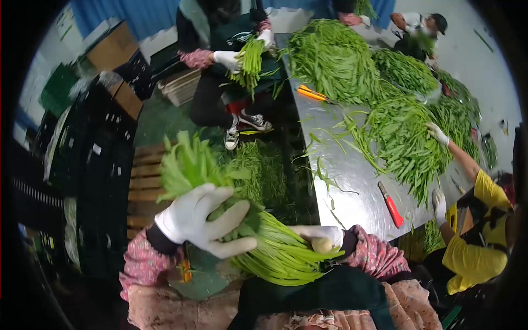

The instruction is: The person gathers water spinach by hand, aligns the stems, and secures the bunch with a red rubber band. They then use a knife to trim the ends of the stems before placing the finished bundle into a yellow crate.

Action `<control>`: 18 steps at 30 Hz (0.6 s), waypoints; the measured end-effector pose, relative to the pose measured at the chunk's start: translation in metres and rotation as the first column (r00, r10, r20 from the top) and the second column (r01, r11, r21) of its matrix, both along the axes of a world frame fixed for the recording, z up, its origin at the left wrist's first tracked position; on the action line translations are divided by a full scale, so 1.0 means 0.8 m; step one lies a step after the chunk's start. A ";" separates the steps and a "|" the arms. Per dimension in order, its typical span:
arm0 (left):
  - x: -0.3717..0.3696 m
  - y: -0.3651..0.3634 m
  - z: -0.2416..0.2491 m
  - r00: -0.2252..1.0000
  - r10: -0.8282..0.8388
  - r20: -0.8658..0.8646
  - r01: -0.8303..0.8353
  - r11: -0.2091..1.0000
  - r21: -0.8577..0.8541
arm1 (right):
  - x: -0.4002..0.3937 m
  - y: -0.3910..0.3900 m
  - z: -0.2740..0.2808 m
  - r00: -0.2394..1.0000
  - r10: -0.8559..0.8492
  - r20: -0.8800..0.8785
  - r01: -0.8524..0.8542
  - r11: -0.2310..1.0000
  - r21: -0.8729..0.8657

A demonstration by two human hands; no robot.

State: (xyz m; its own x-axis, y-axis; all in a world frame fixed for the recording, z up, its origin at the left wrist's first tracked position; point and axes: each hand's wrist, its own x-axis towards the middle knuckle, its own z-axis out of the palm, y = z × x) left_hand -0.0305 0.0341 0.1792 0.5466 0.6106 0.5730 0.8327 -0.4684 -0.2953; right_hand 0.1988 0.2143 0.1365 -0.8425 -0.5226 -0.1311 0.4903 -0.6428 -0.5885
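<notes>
Left fingers [235, 218] round green bunch [278, 242] — metal table [357, 206], blue curtain [118, 14] beyond.

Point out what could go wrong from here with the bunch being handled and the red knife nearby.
The left hand is spread over the leafy part of the bunch, with the right hand by the stem ends; some of the many loose stems might slip out or fan apart.

The red knife lies on the table near the right forearm, so a sideways reach could knock it or meet its blade.
</notes>
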 end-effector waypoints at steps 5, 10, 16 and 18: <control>-0.007 0.024 -0.023 0.997 -0.050 -0.061 0.053 0.997 0.049 | 0.000 -0.038 -0.008 0.999 0.047 -0.003 -0.046 0.981 -0.189; -0.018 0.068 -0.086 0.996 0.044 0.084 -0.062 0.975 0.214 | -0.002 -0.052 -0.006 0.976 -0.197 0.092 0.214 0.944 -0.252; 0.031 0.101 -0.081 0.773 0.537 0.337 -0.571 0.821 0.003 | -0.002 -0.001 -0.013 0.815 -0.577 -0.055 0.551 0.800 -0.237; 0.037 0.097 -0.070 0.641 0.613 0.462 -0.663 0.746 -0.069 | 0.011 0.028 0.004 0.712 -0.667 -0.220 0.654 0.744 -0.138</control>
